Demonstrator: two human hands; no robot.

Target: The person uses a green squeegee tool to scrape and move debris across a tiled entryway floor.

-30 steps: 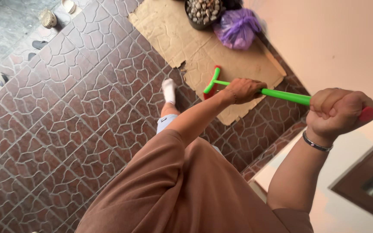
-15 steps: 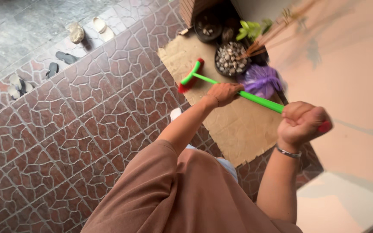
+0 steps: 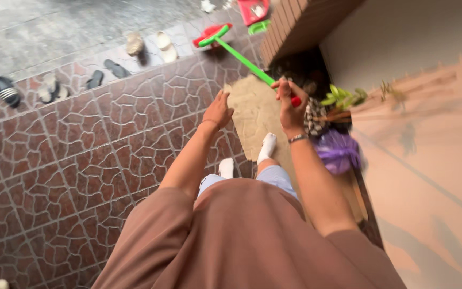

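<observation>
A broom with a green handle (image 3: pixel 240 57) and a red and green head (image 3: pixel 212 35) reaches away from me over the tiled floor. My right hand (image 3: pixel 290 101) grips the red end of the handle. My left hand (image 3: pixel 218 109) is off the broom, fingers apart, hanging above the brown tiles beside a sheet of cardboard (image 3: pixel 252 115). My feet in white socks (image 3: pixel 267 145) stand at the cardboard's edge. My brown shirt fills the bottom of the view.
Several sandals and slippers (image 3: pixel 108 67) lie along the far tile edge. A brick pillar (image 3: pixel 300 21) stands ahead on the right. A pebble-filled plant pot (image 3: pixel 314 120), a green plant (image 3: pixel 340 96) and a purple bag (image 3: pixel 338 152) sit by the right wall.
My left hand has let go of the green handle and now hangs free. The broom has swung far forward past the cardboard. My view has shifted forward toward the shoes and pillar.
</observation>
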